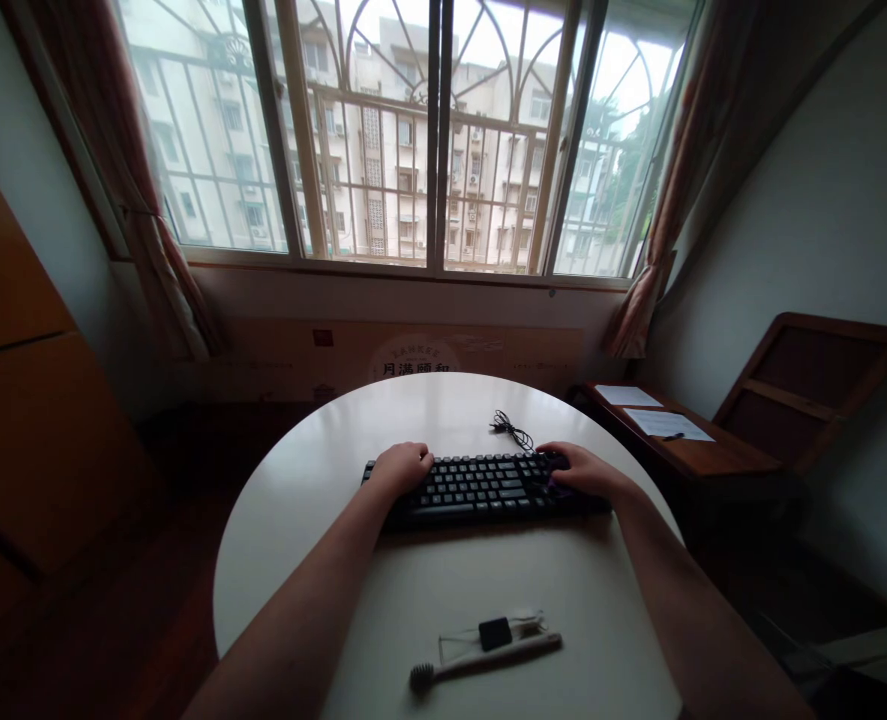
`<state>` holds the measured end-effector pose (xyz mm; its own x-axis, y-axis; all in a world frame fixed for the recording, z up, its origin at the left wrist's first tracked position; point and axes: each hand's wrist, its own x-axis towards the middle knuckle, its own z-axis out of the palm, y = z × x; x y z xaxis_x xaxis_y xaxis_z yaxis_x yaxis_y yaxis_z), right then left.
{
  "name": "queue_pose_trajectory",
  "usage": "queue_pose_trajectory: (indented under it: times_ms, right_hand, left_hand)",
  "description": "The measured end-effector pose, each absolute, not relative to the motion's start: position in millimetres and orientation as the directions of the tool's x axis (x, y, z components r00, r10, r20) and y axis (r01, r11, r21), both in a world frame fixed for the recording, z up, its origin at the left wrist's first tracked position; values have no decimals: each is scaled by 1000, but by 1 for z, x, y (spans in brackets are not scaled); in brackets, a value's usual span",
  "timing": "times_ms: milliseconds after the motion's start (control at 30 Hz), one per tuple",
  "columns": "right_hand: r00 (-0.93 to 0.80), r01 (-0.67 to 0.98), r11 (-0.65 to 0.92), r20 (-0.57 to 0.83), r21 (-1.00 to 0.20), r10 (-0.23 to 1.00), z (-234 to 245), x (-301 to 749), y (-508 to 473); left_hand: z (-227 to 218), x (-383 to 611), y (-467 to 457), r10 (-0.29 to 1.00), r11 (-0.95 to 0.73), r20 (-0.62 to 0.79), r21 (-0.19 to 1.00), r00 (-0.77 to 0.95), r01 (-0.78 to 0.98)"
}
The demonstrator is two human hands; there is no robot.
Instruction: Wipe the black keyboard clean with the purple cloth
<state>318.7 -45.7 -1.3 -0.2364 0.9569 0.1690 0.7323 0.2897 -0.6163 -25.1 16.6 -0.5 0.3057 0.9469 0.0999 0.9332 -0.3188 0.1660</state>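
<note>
On the round white desk (285,560) lies the black keyboard (480,490), best kept from sliding by steady weight at its left end. The left hand (400,467) curls over that end, the right hand (584,470) over the other; whether either truly grips, I cannot tell. The toothbrush (492,658) lies nearer, apart; keep the coiled cable (514,431) behind from slipping underneath. The dark purple thing (558,487) under the right hand probably wants slow, even pressure

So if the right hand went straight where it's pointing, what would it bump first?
Likely the thin black coiled cable on the round white table, just past the black rectangular keyboard under the right hand, though one view makes depth hard to judge.
</note>
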Motion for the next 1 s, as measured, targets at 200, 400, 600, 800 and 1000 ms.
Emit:
queue_pose_trajectory:
  times_ms: [200, 400, 600, 800, 1000]
  right_hand:
    - [-215, 785, 310, 235, -536, 948, -10, 319, -38]
    - [-176, 821, 282, 250, -496, 952, -16, 319, -33]
    - [-228, 752, 305, 203, -585, 952, -12, 321, -36]
    - [-185, 713, 257, 178, -652, 966, -12, 323, -37]
    - [-104, 818, 244, 284, -521, 953, -10, 321, -36]
  left_hand:
    - [-1, -25, 17, 946, -321, 109, 160, 306, 933]
    - [-2, -25, 17, 943, -327, 111, 152, 313, 933]
    - [-3, -27, 19, 943, -330, 108, 159, 315, 931]
    - [-3, -25, 19, 948, -315, 89, 154, 305, 936]
    - [-2, -25, 18, 945, -324, 100, 151, 312, 934]
